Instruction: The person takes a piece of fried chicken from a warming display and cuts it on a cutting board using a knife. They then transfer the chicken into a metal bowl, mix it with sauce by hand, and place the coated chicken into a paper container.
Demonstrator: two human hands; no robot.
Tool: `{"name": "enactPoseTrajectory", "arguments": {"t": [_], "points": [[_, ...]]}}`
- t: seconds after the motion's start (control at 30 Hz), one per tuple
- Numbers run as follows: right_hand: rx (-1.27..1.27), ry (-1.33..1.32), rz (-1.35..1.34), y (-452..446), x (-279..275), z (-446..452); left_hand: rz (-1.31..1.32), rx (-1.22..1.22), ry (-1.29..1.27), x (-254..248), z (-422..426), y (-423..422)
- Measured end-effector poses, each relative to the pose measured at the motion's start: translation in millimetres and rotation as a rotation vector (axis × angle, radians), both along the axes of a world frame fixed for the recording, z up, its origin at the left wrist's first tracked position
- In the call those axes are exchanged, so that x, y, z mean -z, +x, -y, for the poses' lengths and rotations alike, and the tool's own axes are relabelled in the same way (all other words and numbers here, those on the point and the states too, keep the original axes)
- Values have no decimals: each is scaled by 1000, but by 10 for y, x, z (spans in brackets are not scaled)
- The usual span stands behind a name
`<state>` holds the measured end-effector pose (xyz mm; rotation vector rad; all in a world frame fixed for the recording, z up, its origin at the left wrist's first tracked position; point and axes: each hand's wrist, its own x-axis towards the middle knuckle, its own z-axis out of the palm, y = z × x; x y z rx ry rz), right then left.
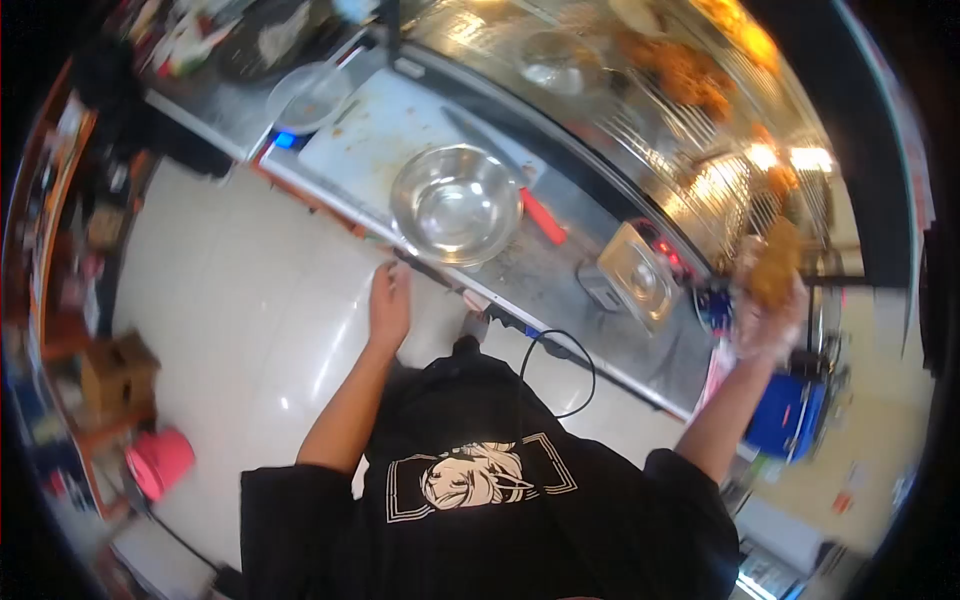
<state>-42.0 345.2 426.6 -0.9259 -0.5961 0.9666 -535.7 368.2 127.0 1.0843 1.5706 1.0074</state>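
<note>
My right hand, in a clear plastic glove, is closed round a golden-brown fried piece at the right, beside the lit display case. Bare and holding nothing visible, my left hand hangs near the counter's front edge with its fingers partly apart. Between my hands, a shiny metal bowl rests on the white cutting board. Just right of the bowl lies a knife with a red handle. A square metal container stands farther right on the counter.
Behind the counter, a glass-fronted case with wire racks holds fried food. A clear bowl sits on a scale at the upper left. A person's dark-clothed leg, a pink bucket and a cardboard box are at the left.
</note>
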Motion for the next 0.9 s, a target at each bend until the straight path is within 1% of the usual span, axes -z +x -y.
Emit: {"name": "enactPoseTrajectory", "arguments": {"t": [0.03, 0.1, 0.17, 0.2, 0.27, 0.3, 0.37, 0.4, 0.43, 0.47, 0.5, 0.53, 0.57, 0.6, 0.63, 0.67, 0.7, 0.73, 0.8, 0.87, 0.9], "points": [[-141, 53, -255, -539, -48, 107, -71, 40, 48, -91, -388, 187], [-257, 64, -677, -943, 202, 284, 63, 10, -178, -129, -920, 410], [-101, -34, -541, -1594, 263, 461, 202, 19, -450, -503, -1060, 400], [-204, -15, -553, -1791, 312, 538, 274, 23, -435, -381, -1095, 321], [-447, 7, -586, -2131, 466, 535, 266, 85, -361, -342, -953, 47], [-400, -18, -594, -2274, 566, 533, 256, 103, -328, -330, -824, -142], [-321, -81, -611, -2556, 786, 557, 318, 151, -234, -312, -449, -682], [-367, -96, -531, -2664, 909, 586, 305, 153, -245, -285, -236, -1021], [-271, -234, -432, -2829, 1011, 554, 292, 143, -246, -284, -18, -1384], [-181, -364, -325, -2988, 1130, 469, 339, 31, -287, -368, 199, -1693], [-199, -461, -290, -3049, 1394, 372, 393, -75, -322, -436, 416, -1967], [-207, -559, -246, -3069, 1693, 257, 388, -94, -321, -327, 636, -2333], [-302, -591, -143, -3073, 1930, 96, 388, -108, -326, -208, 803, -2644], [-390, -620, -36, -3057, 2135, -77, 371, -224, -323, -287, 924, -2798], [-471, -656, 71, -3196, 2118, -221, 354, -339, -332, -373, 1016, -2923], [-396, -649, 209, -3329, 2112, -395, 335, -406, -312, -312, 1053, -3084], [-458, -575, 466, -3306, 2272, -646, 314, -468, -296, -208, 1073, -3275], [-513, -489, 723, -3179, 2553, -947, 294, -528, -281, -155, 1079, -3411], [-603, -510, 989, -3243, 2600, -1462, 342, -631, -199, -270, 929, -3527], [-685, -745, 1013, -3542, 2208, -1926, 400, -703, -144, -331, 674, -3579], [-727, -735, 941, -3504, 2365, -2178, 419, -740, -140, -332, 533, -3610]]}}
